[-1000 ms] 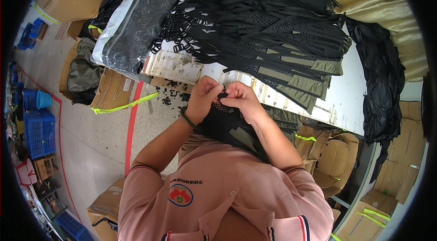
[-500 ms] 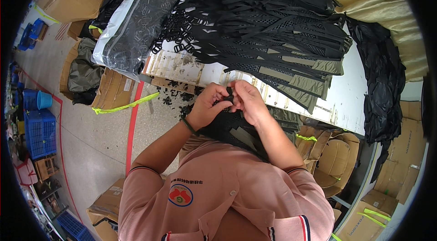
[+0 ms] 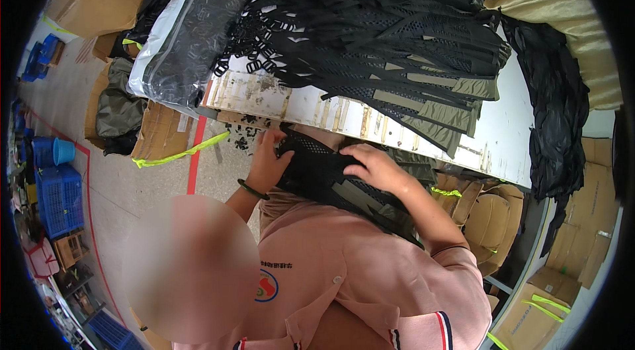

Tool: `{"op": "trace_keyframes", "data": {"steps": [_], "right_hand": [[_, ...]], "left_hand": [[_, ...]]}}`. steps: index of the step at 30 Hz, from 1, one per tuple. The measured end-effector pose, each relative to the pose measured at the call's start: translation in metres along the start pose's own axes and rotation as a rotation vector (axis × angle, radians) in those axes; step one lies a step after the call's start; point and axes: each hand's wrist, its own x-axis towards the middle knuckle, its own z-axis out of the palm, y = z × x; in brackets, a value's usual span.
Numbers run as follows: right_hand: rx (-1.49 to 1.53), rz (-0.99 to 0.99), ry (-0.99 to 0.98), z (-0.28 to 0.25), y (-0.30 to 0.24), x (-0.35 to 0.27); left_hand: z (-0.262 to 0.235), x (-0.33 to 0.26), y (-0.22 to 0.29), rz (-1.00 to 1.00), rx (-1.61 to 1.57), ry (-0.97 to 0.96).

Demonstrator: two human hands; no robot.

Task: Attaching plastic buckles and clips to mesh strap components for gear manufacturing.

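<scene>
Across my lap lies a black mesh strap piece (image 3: 316, 159) with a grey-green panel. My left hand (image 3: 266, 161) is at its left edge, with thumb and fingers apart. Over the mesh on the other side, my right hand (image 3: 376, 168) has its fingers stretched out and its thumb apart from them. Nothing shows gripped in either hand. A large pile of similar black mesh strap pieces (image 3: 397, 45) covers the table beyond my hands. Loose black slide buckles (image 3: 254, 45) lie by the pile's left end, next to a clear plastic bag of buckles (image 3: 192, 52).
The white table's worn edge (image 3: 317, 112) runs just beyond my hands. Open cardboard boxes stand at the left (image 3: 162, 131) and right (image 3: 489, 224). Black fabric (image 3: 552, 98) hangs over the table's right end. Small black scraps (image 3: 241, 138) litter the floor.
My hands, which were together at a small black part above my lap, have moved apart and lower, onto the mesh piece. That small part no longer shows between them.
</scene>
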Motion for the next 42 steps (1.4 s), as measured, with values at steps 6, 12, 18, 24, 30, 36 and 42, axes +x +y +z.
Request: {"op": "trace_keyframes", "data": {"steps": [6, 12, 18, 24, 30, 36, 42], "right_hand": [[-0.433, 0.187, -0.152, 0.036, 0.024, -0.023], [-0.484, 0.446, -0.317, 0.033, 0.013, -0.040], [-0.400, 0.503, -0.448, 0.015, -0.014, -0.040], [-0.317, 0.487, -0.414, 0.000, -0.031, -0.056], [0.076, 0.354, 0.076, 0.013, 0.041, -0.092], [-0.354, -0.041, 0.691, -0.041, 0.009, 0.032], [-0.579, -0.047, 0.755, -0.046, 0.034, 0.080]], "left_hand": [[0.043, -0.014, 0.037, 0.650, 0.656, -0.076], [0.054, -0.007, 0.006, 0.629, 0.884, -0.368], [0.050, -0.013, 0.007, 0.648, 0.856, -0.420], [0.041, -0.026, 0.000, 0.545, 0.896, -0.413], [0.027, -0.022, 0.005, 0.419, 0.859, -0.335], [0.027, 0.018, 0.036, 0.459, 0.514, -0.297], [0.016, 0.068, 0.050, 0.619, 0.443, 0.197]]}}
